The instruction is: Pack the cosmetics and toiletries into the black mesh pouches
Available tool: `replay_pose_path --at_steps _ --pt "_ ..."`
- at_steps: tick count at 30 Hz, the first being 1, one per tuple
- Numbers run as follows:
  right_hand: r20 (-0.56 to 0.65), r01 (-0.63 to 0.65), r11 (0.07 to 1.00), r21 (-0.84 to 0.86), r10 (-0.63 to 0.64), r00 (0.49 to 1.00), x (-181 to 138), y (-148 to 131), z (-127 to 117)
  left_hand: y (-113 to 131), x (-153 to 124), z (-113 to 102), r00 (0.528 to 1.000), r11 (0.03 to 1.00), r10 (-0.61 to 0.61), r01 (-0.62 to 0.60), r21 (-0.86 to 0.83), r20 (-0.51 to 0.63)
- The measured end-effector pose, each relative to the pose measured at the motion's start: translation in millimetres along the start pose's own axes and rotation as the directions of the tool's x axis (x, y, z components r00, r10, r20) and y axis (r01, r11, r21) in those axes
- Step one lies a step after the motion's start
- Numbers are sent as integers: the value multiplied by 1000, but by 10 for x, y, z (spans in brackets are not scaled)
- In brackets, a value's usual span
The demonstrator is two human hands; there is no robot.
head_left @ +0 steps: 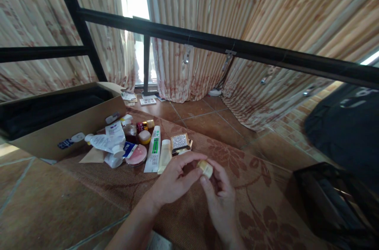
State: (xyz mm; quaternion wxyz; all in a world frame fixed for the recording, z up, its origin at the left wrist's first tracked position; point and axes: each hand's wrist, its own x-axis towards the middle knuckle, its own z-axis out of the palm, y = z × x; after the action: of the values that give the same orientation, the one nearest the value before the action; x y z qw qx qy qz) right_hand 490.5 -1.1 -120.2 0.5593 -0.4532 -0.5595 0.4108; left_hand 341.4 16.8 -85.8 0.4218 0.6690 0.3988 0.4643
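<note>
We hold a small gold-topped jar between both hands, just above the brown patterned mat. Our left hand grasps it from the left, fingertips at its gold top; our right hand grips its pale body from the right. Just beyond our left hand lies a glittery square compact. Left of that we see a cream-coloured tube, then a white tube with a green label, then a round pink compact. Far left stands a cardboard box; at the near right sits a black see-through bin.
</note>
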Motion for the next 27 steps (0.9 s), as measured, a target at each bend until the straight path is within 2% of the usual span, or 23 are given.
replay_pose_path --at_steps 12,18,27 --pt "-29 -2 998 -57 0 1000 9 -11 -2 -8 -6 -7 1000 999 -16 15 29 12" --pt "-45 -3 996 -87 -1 999 15 -3 -24 -16 -21 25 1000 998 4 -4 57 -2" --pt "-35 22 984 -176 -28 999 20 28 -85 6 -7 38 997 997 55 -57 51 49"
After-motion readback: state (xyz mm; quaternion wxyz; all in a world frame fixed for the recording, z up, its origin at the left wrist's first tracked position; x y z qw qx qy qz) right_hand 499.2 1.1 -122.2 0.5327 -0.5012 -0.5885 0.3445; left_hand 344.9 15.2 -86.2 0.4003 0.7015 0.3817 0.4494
